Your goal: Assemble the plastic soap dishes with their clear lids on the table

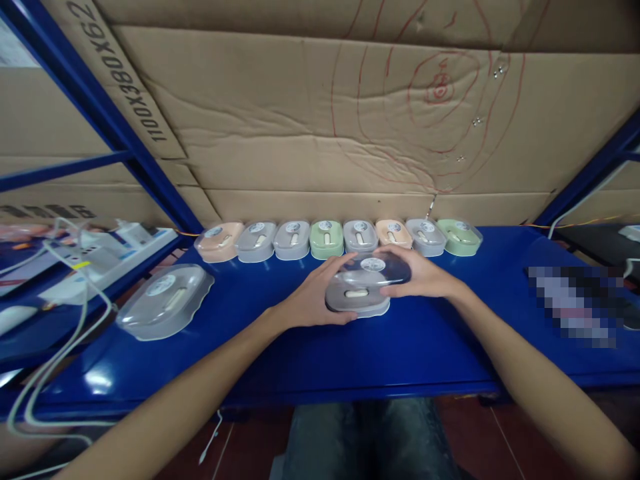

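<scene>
In the head view, my left hand (316, 295) is wrapped round the left side of a small rounded grey plastic box (357, 308), just above the blue tabletop or on it; I cannot tell which. A white pill-shaped piece shows on the box's middle. My right hand (417, 275) grips the right side of the box's clear lid (395, 268), thumb in front and fingers behind. The lid, with a round label on top, sits shifted back and to the right over the base. Whether it touches the base is unclear.
Behind my hands, a row of similar lidded boxes (327, 241) in grey, green and peach stands along the cardboard wall (260, 87). Another grey lidded box (167, 303) lies at left. White cables and power strips (110, 263) crowd the left edge. A blurred object (570, 303) lies at right.
</scene>
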Available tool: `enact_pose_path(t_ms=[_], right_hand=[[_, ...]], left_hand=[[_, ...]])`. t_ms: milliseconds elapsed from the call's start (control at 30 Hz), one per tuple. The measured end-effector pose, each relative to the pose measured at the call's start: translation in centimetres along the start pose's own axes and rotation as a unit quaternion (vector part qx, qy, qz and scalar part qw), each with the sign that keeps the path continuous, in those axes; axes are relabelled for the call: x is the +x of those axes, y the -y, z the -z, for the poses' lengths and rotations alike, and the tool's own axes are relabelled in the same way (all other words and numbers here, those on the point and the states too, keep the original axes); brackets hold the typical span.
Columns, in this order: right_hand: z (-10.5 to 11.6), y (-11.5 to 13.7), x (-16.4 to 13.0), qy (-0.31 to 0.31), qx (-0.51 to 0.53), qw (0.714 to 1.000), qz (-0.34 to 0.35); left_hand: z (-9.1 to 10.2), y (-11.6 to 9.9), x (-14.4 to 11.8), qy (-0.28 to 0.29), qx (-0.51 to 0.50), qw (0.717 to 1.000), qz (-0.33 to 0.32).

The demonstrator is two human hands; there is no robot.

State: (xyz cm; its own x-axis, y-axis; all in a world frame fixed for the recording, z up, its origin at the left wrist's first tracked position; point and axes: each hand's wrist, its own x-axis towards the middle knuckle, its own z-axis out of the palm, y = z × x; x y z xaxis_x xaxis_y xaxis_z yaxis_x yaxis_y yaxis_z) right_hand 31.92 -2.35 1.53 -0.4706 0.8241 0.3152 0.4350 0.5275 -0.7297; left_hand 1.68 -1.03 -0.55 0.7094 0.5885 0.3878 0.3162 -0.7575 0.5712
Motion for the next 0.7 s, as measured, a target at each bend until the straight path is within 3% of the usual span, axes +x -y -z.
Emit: enact_pose_path(t_ms=[100,233,500,700], right_hand=[[3.5,-0.3,-0.7,-0.005,-0.068,0.996,-0.059],[6.5,-1.9,-1.9,0.052,-0.099,0.986,-0.125],[7.0,-3.8,-2.3,0.084,-0.155,0.975,-0.135],[7.1,-7.0,-3.0,0.048,-0.230,0.967,-0.101]], left_hand=[[0.1,-0.1,-0.1,0.009,0.001,1.000,0.010],[-0.1,0.0,-0.3,0.034,0.036,0.998,0.025],[-0.2,-0.2,0.0,0.085,0.076,0.993,0.036],[-0.2,-0.3,0.6,0.088,0.072,0.993,0.020]])
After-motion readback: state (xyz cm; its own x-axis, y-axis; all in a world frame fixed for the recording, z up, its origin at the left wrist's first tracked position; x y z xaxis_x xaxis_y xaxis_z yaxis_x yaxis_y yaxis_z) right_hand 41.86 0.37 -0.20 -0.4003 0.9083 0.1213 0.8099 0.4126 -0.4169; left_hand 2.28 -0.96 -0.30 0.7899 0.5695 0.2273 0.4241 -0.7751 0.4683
